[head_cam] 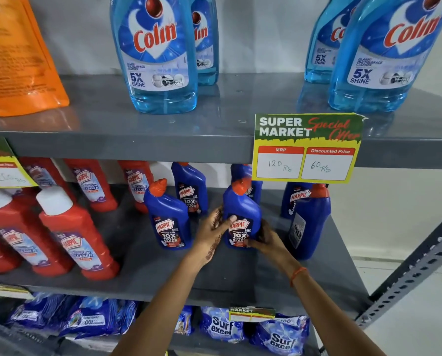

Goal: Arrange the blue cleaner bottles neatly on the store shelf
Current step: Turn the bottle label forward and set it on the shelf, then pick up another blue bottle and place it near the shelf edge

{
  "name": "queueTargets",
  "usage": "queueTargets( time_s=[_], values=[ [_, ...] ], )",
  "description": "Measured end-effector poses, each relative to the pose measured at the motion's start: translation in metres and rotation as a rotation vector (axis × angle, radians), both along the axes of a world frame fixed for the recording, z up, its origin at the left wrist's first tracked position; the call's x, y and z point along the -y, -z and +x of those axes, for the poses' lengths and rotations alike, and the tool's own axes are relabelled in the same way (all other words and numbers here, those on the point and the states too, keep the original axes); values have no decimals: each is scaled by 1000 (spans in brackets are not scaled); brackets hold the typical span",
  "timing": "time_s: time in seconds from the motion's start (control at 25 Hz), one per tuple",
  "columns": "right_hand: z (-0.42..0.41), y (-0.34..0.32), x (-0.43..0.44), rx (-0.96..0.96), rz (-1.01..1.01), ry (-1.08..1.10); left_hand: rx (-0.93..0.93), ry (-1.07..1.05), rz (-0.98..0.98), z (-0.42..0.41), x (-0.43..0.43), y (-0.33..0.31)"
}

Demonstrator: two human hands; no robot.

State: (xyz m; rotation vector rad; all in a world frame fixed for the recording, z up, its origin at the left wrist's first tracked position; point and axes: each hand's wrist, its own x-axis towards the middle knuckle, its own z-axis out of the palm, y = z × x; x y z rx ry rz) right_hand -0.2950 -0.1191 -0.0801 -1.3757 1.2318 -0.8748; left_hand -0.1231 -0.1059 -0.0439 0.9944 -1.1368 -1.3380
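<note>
- Left hand (212, 235) and right hand (266, 240) clasp opposite sides of a glossy dark-blue plastic cleaner bottle with an orange-red angled cap (241, 217), upright at the front of the smooth grey metal middle shelf (163, 273).
- Beside it stand a label-forward blue bottle (167, 217) and a turned blue bottle (308, 222).
- Farther back, more blue bottles (190, 188) line up.

A front bottle (241, 214) is being stood on the middle shelf (148, 268), between two front-row neighbours (167, 217) (308, 222).
</note>
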Motion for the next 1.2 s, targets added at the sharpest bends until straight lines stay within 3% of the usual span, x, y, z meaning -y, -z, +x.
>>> queueTargets(
  time_s=[0.08,0.16,0.24,0.32,0.48,0.6,0.68,0.76,0.84,0.96,1.08,1.2],
  values=[
    [4,-9,-5,-76,-2,17,138,-64,-10,-3,-5,-2],
    [9,-22,-16,-260,-143,89,392,-209,-77,-10,-15,-5],
    [7,-39,-31,-390,-311,213,657,-363,-321,-19,-25,-11],
    [-4,-59,-51,-306,-475,364,765,-434,-551,-35,-31,-23],
    [-29,-68,-80,-218,-784,729,708,-299,-734,-82,-35,-31],
    [-48,-45,-77,-205,-532,861,599,-3,-563,-107,-21,-28],
    [-57,-32,-67,-192,-256,811,519,163,-392,-117,1,-25],
    [-57,-22,-58,-119,-152,715,542,242,-277,-122,24,-23],
    [-61,-18,-56,-28,-167,699,571,286,-213,-127,36,-25],
    [-81,-19,-59,76,-191,623,352,337,-147,-127,38,-28],
    [-103,-29,-67,57,-200,442,180,440,-109,-122,38,-33],
    [-118,-41,-73,102,-178,317,212,550,-92,-122,38,-46]
  ],
)
